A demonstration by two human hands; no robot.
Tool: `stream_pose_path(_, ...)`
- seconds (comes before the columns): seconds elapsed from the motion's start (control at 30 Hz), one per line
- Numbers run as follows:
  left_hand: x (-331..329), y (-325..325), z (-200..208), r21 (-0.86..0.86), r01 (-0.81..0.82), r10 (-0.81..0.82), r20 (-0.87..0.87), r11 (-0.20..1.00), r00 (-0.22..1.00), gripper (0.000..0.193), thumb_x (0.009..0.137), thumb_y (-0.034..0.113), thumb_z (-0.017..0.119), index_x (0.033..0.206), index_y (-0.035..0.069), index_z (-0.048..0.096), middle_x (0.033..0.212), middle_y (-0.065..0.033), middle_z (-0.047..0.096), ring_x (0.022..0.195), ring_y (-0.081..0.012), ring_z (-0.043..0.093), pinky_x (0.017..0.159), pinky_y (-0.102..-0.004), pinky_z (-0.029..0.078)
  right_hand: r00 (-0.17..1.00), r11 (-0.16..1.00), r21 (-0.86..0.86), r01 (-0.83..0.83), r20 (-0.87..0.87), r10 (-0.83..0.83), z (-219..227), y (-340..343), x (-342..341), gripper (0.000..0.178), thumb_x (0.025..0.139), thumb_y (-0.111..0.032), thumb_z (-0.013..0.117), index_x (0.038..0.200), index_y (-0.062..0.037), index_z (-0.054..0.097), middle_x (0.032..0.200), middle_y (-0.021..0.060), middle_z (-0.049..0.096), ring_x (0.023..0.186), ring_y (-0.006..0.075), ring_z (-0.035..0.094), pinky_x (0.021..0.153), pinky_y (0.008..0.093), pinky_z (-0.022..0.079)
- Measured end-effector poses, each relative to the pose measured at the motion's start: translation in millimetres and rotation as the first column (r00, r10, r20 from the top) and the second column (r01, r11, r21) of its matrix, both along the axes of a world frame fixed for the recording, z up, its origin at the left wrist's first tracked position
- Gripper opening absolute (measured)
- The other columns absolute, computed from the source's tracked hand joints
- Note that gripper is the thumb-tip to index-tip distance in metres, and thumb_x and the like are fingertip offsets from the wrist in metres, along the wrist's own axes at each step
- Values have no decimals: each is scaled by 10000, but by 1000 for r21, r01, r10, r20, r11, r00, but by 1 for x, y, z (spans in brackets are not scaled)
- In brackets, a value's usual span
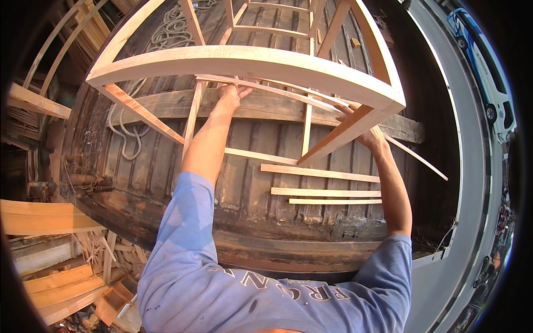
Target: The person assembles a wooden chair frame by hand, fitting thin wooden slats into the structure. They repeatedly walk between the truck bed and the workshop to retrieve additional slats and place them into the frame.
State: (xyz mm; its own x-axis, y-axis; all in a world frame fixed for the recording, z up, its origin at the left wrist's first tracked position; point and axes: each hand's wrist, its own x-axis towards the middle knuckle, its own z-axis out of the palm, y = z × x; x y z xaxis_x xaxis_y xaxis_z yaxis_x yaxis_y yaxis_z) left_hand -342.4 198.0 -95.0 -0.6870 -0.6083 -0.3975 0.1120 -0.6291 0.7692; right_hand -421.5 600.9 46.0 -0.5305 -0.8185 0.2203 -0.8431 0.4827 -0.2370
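A long thin wooden strip (288,94) runs slantwise under the curved top beam (250,58) of a pale wooden frame. My left hand (229,95) reaches up and grips the strip near its left end, just below the beam. My right hand (367,133) holds the same strip farther right; a slanted frame post (344,136) covers part of its fingers. The strip's far end (433,169) sticks out past the frame to the right. Both arms wear blue short sleeves.
The frame stands on a dark, weathered plank hull (250,183). Several loose pale slats (322,173) lie across it. Rope (127,133) hangs at the left, with a coil (172,30) above. Stacked planks (50,219) fill the lower left. A parked car (483,61) stands on grey ground at the right.
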Motion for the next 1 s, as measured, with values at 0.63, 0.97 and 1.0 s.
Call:
stream_pose_path(0.63,115,-35,85,-884,442,394,463,151,794,435,824,135,717,1191,-44,567,1221,-244,601,1102,-361,620,909,-451,528,995,985,-160,-66,60,77,-91,-7,-26,361,906,-74,708,1261,-140,700,850,105,624,750,221,580,682,371,495)
stream_pose_path(0.97,107,-68,45,-811,584,288,567,30,772,512,843,79,700,1323,-22,552,1342,-243,570,1277,-383,530,1078,-454,436,999,993,-116,21,51,-15,-87,1,-7,207,848,-3,581,1017,-29,699,1049,162,691,982,356,654,820,465,536)
stream_pose_path(1.0,105,-70,42,-835,551,300,530,19,793,390,858,63,683,1234,-24,623,1279,-238,613,1246,-381,554,1060,-451,446,998,990,-138,25,55,-18,-86,-1,-6,211,856,-19,590,1035,-43,699,1045,153,696,975,340,653,829,464,529)
